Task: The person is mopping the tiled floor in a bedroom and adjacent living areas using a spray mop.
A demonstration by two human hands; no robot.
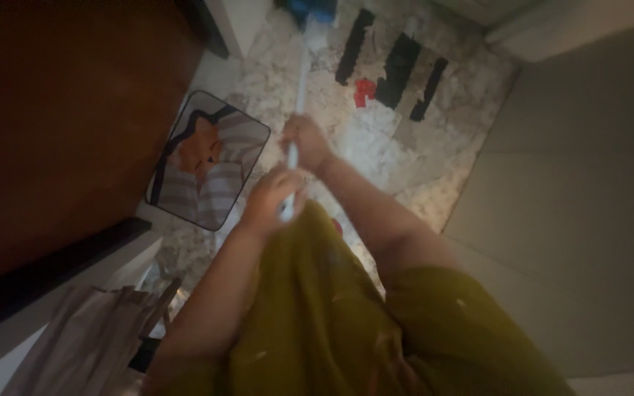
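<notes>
Both hands are closed around a white mop handle (296, 110): the right hand (306, 143) higher up, the left hand (269, 198) below it. The mop head (315, 29) rests on the marble floor (376, 147), near a square bin (207, 169).

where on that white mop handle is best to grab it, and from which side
Probably the upper stretch of the handle, where the right hand and left hand already wrap it. It is a thin straight pole running away from the body to the mop head on the floor, so fingers close around it from either side, one hand above the other.
</notes>
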